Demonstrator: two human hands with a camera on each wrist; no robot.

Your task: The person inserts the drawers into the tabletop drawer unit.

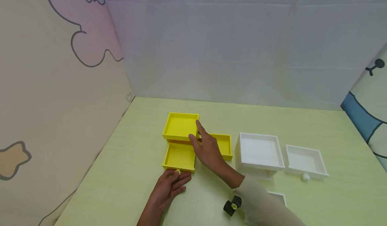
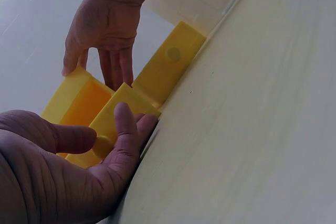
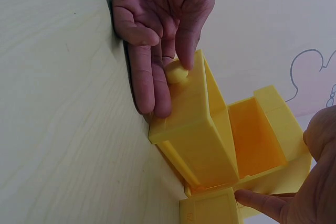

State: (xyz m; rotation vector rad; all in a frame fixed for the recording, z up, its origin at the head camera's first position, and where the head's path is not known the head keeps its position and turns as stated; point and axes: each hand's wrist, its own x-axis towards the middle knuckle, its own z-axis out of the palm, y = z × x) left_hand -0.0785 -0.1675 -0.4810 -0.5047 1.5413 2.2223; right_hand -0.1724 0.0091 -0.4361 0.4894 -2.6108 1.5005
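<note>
A yellow cabinet (image 1: 181, 125) with a tray-like top stands left of centre, its lower drawer (image 1: 180, 155) pulled out toward the person. My left hand (image 1: 164, 189) pinches that drawer's round knob (image 3: 177, 72) between thumb and fingers, palm up. On the cabinet's right side rests my right hand (image 1: 208, 148), thumb at the front top edge and forefinger along the side; its other fingers are partly hidden in the head view. A second yellow drawer (image 1: 224, 145) lies on the table just right of the cabinet, partly behind the right hand.
A white cabinet (image 1: 260, 150) stands to the right, with a white drawer (image 1: 306, 162) beside it. Another white piece (image 1: 279, 197) shows partly behind the right sleeve. A small black object (image 1: 232, 205) is at the right wrist. Walls border the table at the back and left.
</note>
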